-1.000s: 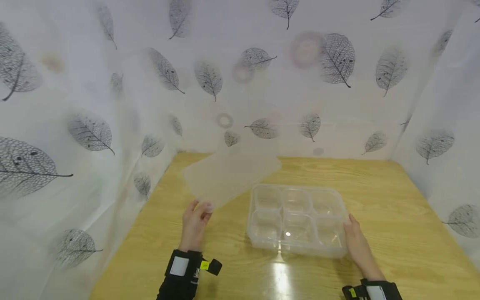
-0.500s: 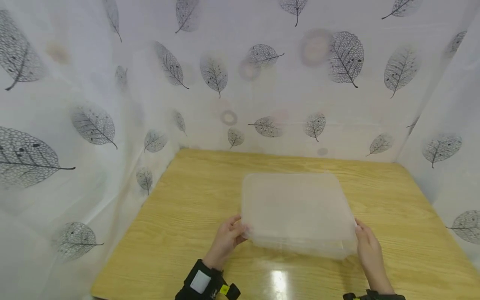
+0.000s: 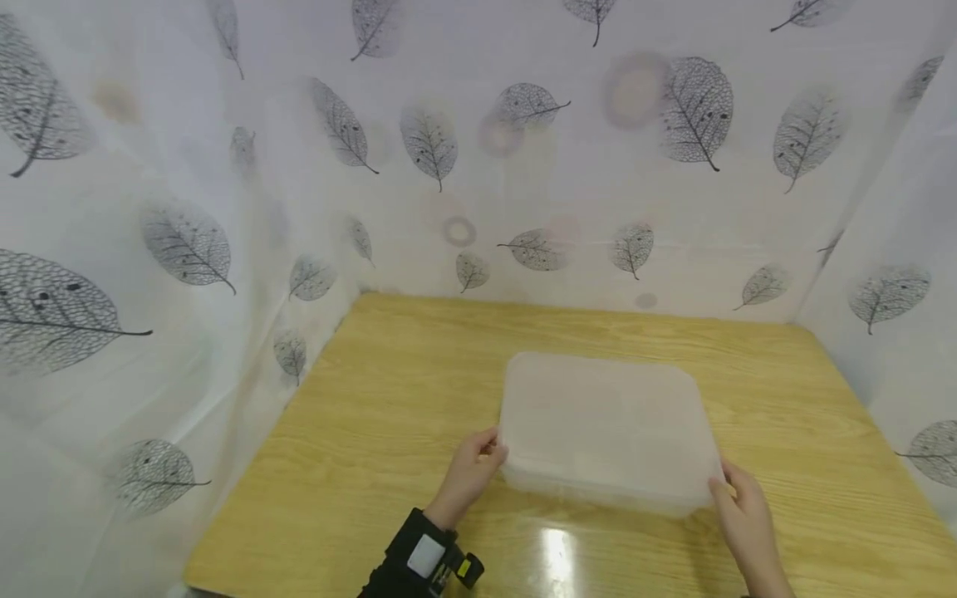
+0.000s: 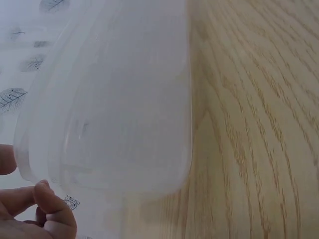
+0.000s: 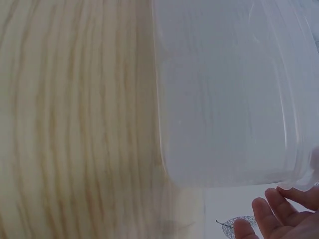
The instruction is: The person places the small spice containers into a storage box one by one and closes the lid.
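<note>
A clear plastic storage box (image 3: 598, 492) sits on the table with a frosted translucent lid (image 3: 606, 423) lying over its top. Beneath the lid, the box's six-compartment inside is hidden. At the front left corner, my left hand (image 3: 473, 467) pinches the lid's edge. Its fingers are curled there in the left wrist view, beside the box's frosted wall (image 4: 124, 109). On the other side my right hand (image 3: 748, 511) grips the lid's right front corner, thumb on the rim. The right wrist view shows several loosely bent fingers (image 5: 266, 214) below that corner.
Everything rests on a yellow wood-grain table (image 3: 389, 390). A pale curtain (image 3: 553, 183) with a leaf print rises behind it and along both sides. A bright light reflection lies on the tabletop in front of the box.
My left hand has brought the lid from the left over the box, covering the compartments, and lowered it onto the top. The right hand has stayed at the right edge, its thumb now on the lid.
</note>
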Motion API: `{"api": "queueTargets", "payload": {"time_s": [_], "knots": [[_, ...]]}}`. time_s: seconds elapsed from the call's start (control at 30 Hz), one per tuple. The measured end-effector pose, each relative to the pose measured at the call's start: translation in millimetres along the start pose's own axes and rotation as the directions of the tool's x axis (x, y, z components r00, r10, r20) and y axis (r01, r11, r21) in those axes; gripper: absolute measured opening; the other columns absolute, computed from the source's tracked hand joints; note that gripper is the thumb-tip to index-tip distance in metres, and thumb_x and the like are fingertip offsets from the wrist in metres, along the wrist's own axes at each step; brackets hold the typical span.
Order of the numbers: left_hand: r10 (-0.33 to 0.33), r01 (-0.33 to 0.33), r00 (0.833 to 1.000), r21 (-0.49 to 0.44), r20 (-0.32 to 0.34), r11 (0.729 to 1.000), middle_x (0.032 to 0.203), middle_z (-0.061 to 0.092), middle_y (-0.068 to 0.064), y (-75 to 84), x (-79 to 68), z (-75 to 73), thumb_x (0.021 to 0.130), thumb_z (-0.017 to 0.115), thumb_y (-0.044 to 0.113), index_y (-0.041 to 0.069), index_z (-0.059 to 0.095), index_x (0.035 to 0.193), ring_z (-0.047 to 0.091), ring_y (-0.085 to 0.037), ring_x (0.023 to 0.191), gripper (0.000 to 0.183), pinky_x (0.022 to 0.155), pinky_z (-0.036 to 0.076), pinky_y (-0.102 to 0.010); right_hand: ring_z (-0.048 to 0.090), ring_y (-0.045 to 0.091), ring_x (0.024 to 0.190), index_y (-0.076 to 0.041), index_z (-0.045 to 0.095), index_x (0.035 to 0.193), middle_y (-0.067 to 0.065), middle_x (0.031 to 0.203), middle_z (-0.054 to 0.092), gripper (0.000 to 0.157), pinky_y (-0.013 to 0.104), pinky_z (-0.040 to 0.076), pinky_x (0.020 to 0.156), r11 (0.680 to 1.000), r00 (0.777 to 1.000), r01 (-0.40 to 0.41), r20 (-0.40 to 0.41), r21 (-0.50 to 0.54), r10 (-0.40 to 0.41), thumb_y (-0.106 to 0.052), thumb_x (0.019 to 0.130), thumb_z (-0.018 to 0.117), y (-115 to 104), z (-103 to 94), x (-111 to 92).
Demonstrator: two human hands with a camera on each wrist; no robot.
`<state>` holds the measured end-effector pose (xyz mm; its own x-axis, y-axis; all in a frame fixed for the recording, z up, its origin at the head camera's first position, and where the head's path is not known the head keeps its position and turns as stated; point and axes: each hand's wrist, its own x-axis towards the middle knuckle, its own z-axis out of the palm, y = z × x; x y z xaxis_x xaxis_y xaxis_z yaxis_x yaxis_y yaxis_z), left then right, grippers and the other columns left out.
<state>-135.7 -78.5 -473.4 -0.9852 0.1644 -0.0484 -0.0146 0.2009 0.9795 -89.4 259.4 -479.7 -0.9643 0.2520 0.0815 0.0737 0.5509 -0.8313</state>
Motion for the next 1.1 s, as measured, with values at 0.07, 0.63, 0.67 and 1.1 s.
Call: {"api": "queueTargets", "payload": {"time_s": [0.07, 0.63, 0.67, 1.1], "knots": [[0.015, -0.014, 1.000, 0.077, -0.013, 0.997, 0.097, 0.050, -0.007, -2.2, 2.3, 1.8, 0.088, 0.052, 0.013, -0.002, 0.051, 0.121, 0.044, -0.018, 0.087, 0.037, 0.071, 0.042, -0.030, 0.031, 0.045, 0.109, 0.021, 0.035, 0.120, 0.033, 0.116, 0.035, 0.041, 0.054, 0.034, 0.085, 1.000, 1.000, -0.001, 0.022, 0.008, 0.001, -0.009, 0.093, 0.032, 3, 0.0, -1], [-0.052, 0.052, 0.999, 0.033, -0.002, 0.998, 0.091, 0.049, -0.007, -5.0, 1.6, 6.3, 0.087, 0.049, 0.007, -0.004, 0.047, 0.124, 0.047, -0.012, 0.059, 0.039, 0.050, 0.044, -0.023, 0.025, 0.053, 0.114, 0.020, 0.019, 0.129, 0.040, 0.125, 0.025, 0.048, 0.061, 0.024, 0.091, 0.994, 0.990, -0.057, 0.124, -0.092, 0.068, -0.014, 0.095, 0.022, -3, 0.7, 7], [-0.053, 0.053, 0.999, 0.029, -0.001, 0.998, 0.090, 0.049, -0.007, -3.8, 0.8, 6.9, 0.087, 0.050, 0.007, -0.005, 0.047, 0.124, 0.046, -0.012, 0.058, 0.039, 0.049, 0.043, -0.023, 0.024, 0.054, 0.115, 0.020, 0.018, 0.129, 0.040, 0.126, 0.024, 0.049, 0.061, 0.024, 0.091, 0.993, 0.988, -0.063, 0.132, -0.096, 0.075, -0.015, 0.096, 0.022, -3, -0.1, 8], [0.042, -0.088, 0.988, 0.326, 0.147, 0.941, 0.124, 0.041, -0.021, 8.5, 25.2, -14.5, 0.091, 0.047, 0.026, -0.006, 0.037, 0.129, 0.041, -0.033, 0.112, 0.051, 0.089, 0.039, -0.043, 0.042, 0.051, 0.100, 0.022, 0.031, 0.122, 0.039, 0.114, 0.039, 0.047, 0.058, 0.040, 0.075, 0.959, 0.963, 0.190, 0.229, -0.212, -0.140, -0.017, 0.096, 0.032, -5, -27.3, 29]]}}
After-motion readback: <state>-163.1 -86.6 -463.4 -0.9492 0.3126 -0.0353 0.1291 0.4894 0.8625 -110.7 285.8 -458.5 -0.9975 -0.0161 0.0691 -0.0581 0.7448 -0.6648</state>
